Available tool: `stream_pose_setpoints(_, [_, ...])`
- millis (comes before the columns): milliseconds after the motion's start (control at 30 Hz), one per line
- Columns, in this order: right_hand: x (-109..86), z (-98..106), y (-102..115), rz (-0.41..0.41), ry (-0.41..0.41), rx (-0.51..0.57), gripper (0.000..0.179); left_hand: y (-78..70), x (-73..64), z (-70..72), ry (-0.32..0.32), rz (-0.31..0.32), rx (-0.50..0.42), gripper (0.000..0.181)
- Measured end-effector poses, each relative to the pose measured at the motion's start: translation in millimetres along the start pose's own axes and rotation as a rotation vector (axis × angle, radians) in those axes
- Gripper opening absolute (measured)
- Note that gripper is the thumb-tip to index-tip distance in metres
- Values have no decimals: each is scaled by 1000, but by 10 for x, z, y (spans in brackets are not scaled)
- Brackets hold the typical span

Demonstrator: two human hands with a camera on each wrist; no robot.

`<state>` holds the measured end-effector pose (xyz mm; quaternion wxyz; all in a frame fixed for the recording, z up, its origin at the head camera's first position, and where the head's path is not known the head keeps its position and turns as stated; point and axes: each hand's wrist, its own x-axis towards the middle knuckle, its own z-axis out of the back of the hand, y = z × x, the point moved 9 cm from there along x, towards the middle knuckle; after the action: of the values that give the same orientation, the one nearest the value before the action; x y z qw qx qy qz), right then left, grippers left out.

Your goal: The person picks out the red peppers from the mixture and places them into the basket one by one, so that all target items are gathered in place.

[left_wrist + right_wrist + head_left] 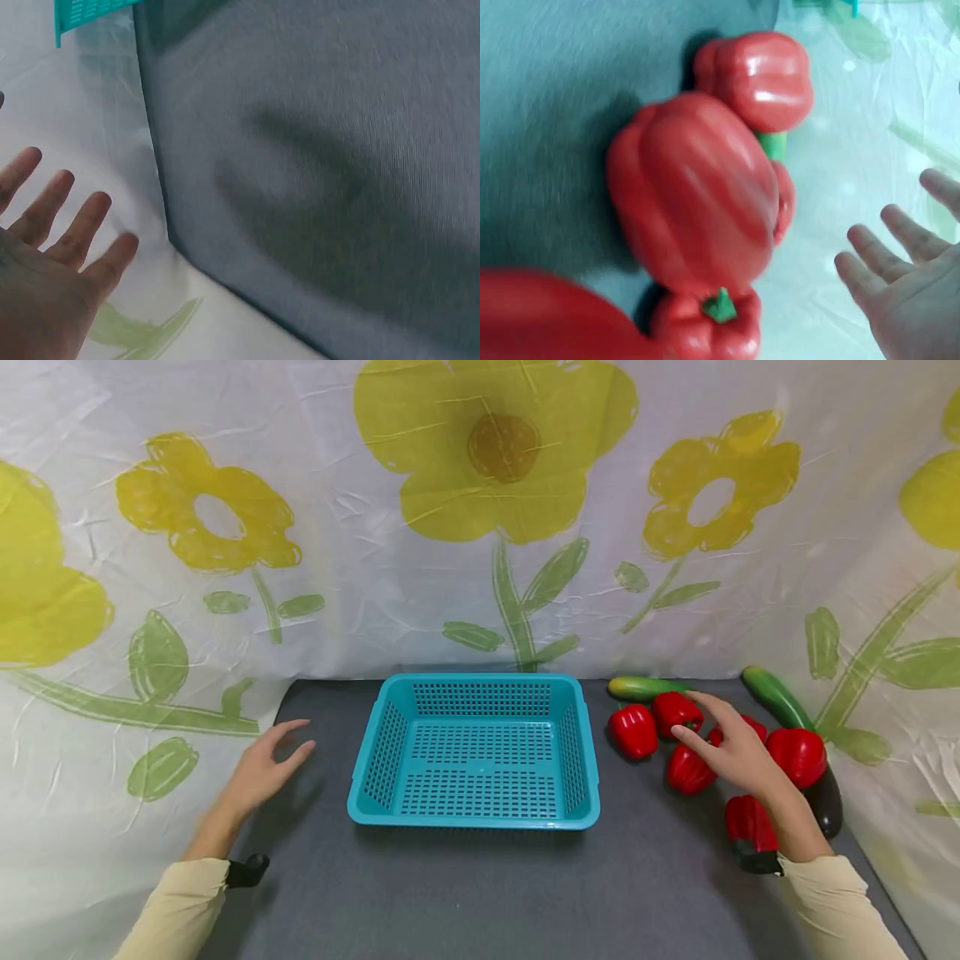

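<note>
In the head view my left hand (pixel 258 770) hovers left of a blue-green plastic basket (pixel 480 821), fingers apart and holding nothing. The left wrist view shows that hand's spread fingers (pixel 88 217) beside the table edge. On the other side, my right hand (pixel 738 752) is held over a group of red bell peppers, its thumb and fingers apart with nothing between them. Closest to it are one red pepper (pixel 688 770) below the thumb and another red pepper (pixel 677 713) just beyond. A large pepper (pixel 694 195) fills the middle of the right wrist view.
Further right lie a red pepper (pixel 797 757), a dark eggplant (pixel 825 802) and a green cucumber (pixel 776 695). A yellow-green cucumber (pixel 643 687) lies at the back. One pepper (pixel 633 732) sits near the basket's right side. A flower-printed curtain (pixel 420 602) hangs behind the dark table (pixel 480 902).
</note>
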<state>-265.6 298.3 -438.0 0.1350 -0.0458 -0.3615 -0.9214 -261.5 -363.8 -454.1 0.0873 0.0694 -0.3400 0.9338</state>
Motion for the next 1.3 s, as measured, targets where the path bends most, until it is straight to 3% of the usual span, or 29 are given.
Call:
stream_pose_setpoints(267, [69,-170,-45,-12,-58,227,62,-40,35,-124,39,28,-245,51])
stream_pose_setpoints(600, [39,-274,-80,-7,-115,386,42,-309,175,-440,69,-105,-407,53])
stream_pose_setpoints(767, [16,-320,-84,-25,-137,458,43,-355,206,-638,111,-128,-442,55])
stream_pose_setpoints(933, [52,-340,-85,-15,-153,435,44,-412,217,-729,118,-178,-471,55])
stream_pose_setpoints(1133, [148,-387,-47,-35,-157,416,49,-433,264,-789,107,-191,-425,56])
stream_pose_setpoints(1300, [202,-418,165,-74,-155,452,52,-432,325,-809,81,-200,-369,53])
